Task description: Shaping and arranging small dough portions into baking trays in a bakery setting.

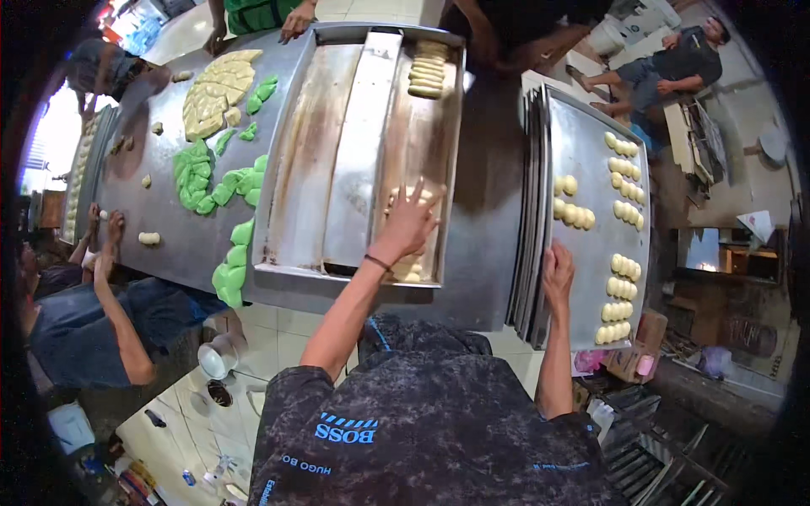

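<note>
My left hand (409,224) reaches into the long metal tray (295,152) in front of me. Its fingers are spread over pale dough rolls (401,196) in the right-hand channel, touching them, and partly hide them. More dough rolls (427,72) lie stacked at that channel's far end, and a few show below my wrist. My right hand (558,271) rests at the left edge of the flat baking sheet (582,287) on the right, fingers curled; what they hold, if anything, is hidden. Segmented dough rolls (623,288) stand in rows along that sheet's right side, with others (574,215) nearer its left edge.
On the metal table (139,202) at left lie cut yellow dough (218,93) and green dough (194,173). A person's hands (110,228) are at the table's left edge; another person's hand (298,21) touches the far edge. Someone sits (692,59) at far right.
</note>
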{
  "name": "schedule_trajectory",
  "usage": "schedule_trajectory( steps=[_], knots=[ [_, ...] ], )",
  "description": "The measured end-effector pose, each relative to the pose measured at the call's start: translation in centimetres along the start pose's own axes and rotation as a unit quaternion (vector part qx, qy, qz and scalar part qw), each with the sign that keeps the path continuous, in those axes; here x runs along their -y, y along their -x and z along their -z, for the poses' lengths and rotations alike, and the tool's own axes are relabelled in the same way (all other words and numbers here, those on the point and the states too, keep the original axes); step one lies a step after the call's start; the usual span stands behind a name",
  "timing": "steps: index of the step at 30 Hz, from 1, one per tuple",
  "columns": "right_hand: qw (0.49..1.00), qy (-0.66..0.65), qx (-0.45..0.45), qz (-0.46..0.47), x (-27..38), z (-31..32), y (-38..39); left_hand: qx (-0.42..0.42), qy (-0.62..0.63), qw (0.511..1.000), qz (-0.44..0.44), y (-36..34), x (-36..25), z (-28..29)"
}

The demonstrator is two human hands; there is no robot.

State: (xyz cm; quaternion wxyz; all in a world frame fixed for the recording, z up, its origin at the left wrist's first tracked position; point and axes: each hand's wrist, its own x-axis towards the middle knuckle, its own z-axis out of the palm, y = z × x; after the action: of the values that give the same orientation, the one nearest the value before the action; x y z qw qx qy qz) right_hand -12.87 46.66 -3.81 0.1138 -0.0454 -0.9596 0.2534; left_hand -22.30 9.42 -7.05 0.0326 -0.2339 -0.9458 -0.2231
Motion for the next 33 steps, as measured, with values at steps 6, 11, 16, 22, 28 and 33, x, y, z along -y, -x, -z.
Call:
schedule_trajectory(
  steps=[6, 11, 16, 22, 28, 33],
  knots=[
    [0.969, -0.168, -0.001, -0.182, 3.9, 6.4, 2.6, -0.012, 0.275, 0.956, 0.100, 8.9, -4.7, 3.3],
    [0.991, -0.082, -0.063, 0.086, 9.6, 0.4, 8.6, -0.021, 0.297, 0.937, 0.185, 16.6, -10.1, 5.1],
    [0.968, 0.195, 0.100, 0.121, 9.7, -11.4, 10.0, -0.038, 0.274, 0.935, 0.224, 19.9, -13.4, 5.2],
    [0.976, 0.175, -0.025, 0.130, 6.8, -20.1, -9.0, -0.076, 0.250, 0.931, 0.256, 23.0, -13.9, 4.9],
    [0.974, 0.190, 0.068, 0.102, 8.6, -16.1, 4.8, -0.043, 0.305, 0.894, 0.325, 23.7, -11.5, 6.6],
    [0.957, 0.166, 0.236, -0.006, 10.3, -9.9, 10.3, -0.005, 0.370, 0.879, 0.302, 18.9, -7.0, 7.7]
  ],
)
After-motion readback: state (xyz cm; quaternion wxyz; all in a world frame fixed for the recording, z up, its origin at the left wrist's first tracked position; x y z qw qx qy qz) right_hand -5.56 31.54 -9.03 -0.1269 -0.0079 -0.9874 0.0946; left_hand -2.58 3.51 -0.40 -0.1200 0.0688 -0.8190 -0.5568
